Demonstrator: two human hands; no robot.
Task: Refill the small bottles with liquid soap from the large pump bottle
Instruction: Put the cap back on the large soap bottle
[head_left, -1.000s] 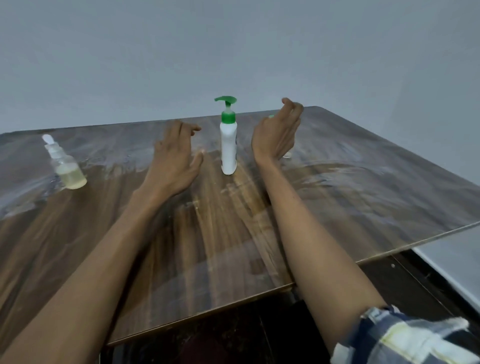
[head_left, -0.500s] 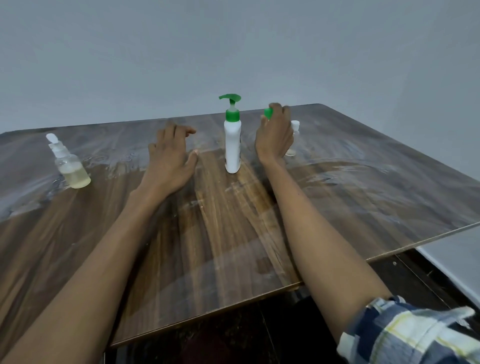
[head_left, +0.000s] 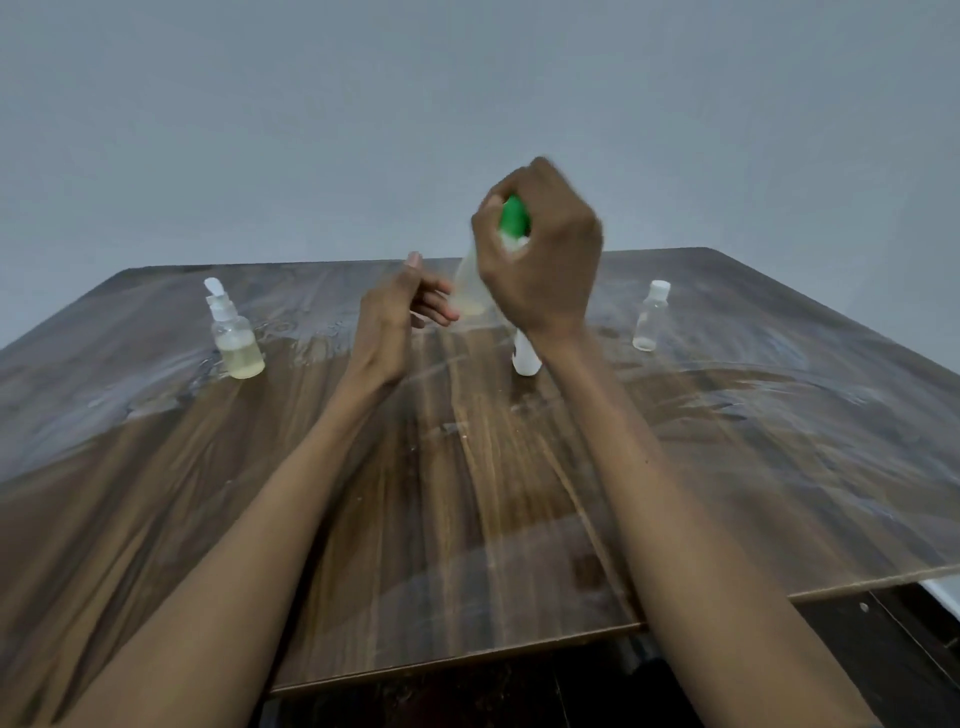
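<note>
Wood table (head_left: 727, 441) under a grey wall; right hand (head_left: 540, 260) grips a green-capped bottle (head_left: 472, 291) lifted above the pump bottle (head_left: 525, 358); left hand (head_left: 395, 317) beside it, fingers loosely spread

The table (head_left: 727, 441) fills the lower two thirds of the frame, its far edge meeting the wall (head_left: 467, 104) above. At the left, near that far edge, stands a small bottle with an open flip cap (head_left: 235, 332). At the right, well apart from it, stands a capped small bottle (head_left: 650, 315). Between them, at frame centre, the right hand (head_left: 540, 249) is raised above the table, gripping a blurred bottle (head_left: 475, 291), seemingly tilted. Just left of it is the left hand (head_left: 397, 312). Below the right wrist stands the base of the large pump bottle (head_left: 525, 358).
</note>
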